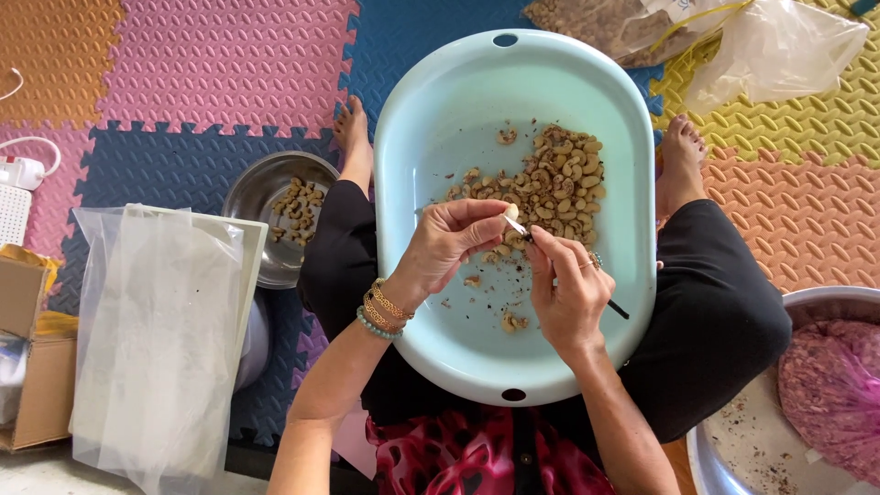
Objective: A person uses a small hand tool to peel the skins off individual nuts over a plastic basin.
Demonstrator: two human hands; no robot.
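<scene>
Two hands: both mine, working over the pale blue basin on my lap.
Left hand: fingers pinched on one cashew nut.
Right hand: closed around a small knife, its tip touching that nut.
Nut pile: inside the basin, just beyond my fingers.
Steel bowl: on the foam floor mat to my left, holding some nuts.

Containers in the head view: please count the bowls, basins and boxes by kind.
Pale blue plastic basin: 1
Metal bowls: 2
Cardboard box: 1
Total: 4
</scene>
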